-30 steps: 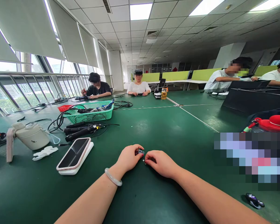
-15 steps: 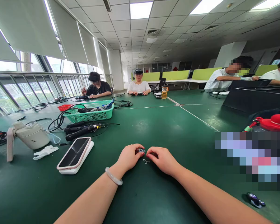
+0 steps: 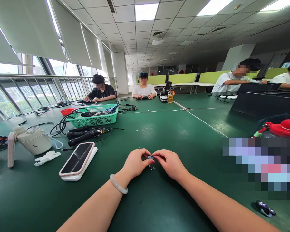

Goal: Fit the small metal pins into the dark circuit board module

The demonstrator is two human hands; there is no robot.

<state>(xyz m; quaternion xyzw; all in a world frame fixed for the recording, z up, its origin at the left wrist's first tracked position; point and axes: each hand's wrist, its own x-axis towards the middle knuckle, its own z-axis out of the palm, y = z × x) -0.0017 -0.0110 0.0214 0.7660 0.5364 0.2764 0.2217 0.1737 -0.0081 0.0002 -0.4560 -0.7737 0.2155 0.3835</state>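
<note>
My left hand (image 3: 136, 162) pinches a small blue-and-silver piece (image 3: 150, 157) between thumb and fingers, just above the table. It is too small for me to tell its kind. From the other side, my right hand (image 3: 168, 161) has its thumb and fingertips pinched together at the piece's right end. Below the fingertips, tiny white bits (image 3: 152, 168) lie on the green tabletop (image 3: 145, 206), partly hidden by my left thumb. A pale bracelet (image 3: 118, 184) circles my left wrist.
A phone (image 3: 77, 158) on a white box lies left, near a beige cup (image 3: 35, 141) and black rod-shaped devices (image 3: 84, 136). Behind is a green basket (image 3: 94, 120) with cables. Dark shiny earphones (image 3: 265, 208) lie at the right front. Several people sit around the table.
My left hand has brought the small piece slightly right, and my right fingertips have closed in to meet it. The white bits are now more covered by my left thumb.
</note>
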